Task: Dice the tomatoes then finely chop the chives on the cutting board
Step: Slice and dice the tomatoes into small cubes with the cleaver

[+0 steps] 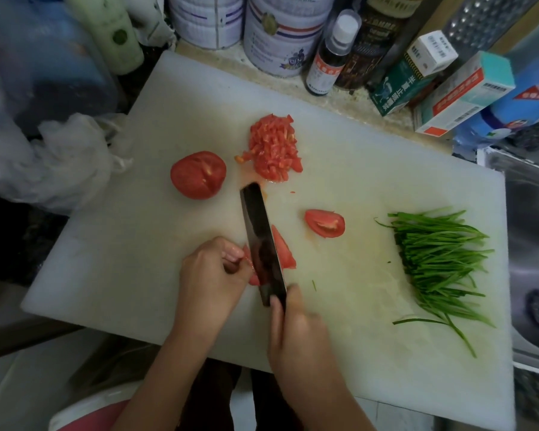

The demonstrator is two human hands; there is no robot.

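Our left hand (212,272) pinches the tomato wedge (284,251) with curled fingers on the near cutting board (122,259), keeping the fingertips clear of the knife (260,241), which our right hand (296,331) grips. The diced tomato (274,150) sits farther away, and the chives (442,262) wait on the right.

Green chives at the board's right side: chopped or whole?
Whole. The long green chives lie as a loose bundle of full-length stalks on the white plastic cutting board; the dark-bladed knife is away from them.
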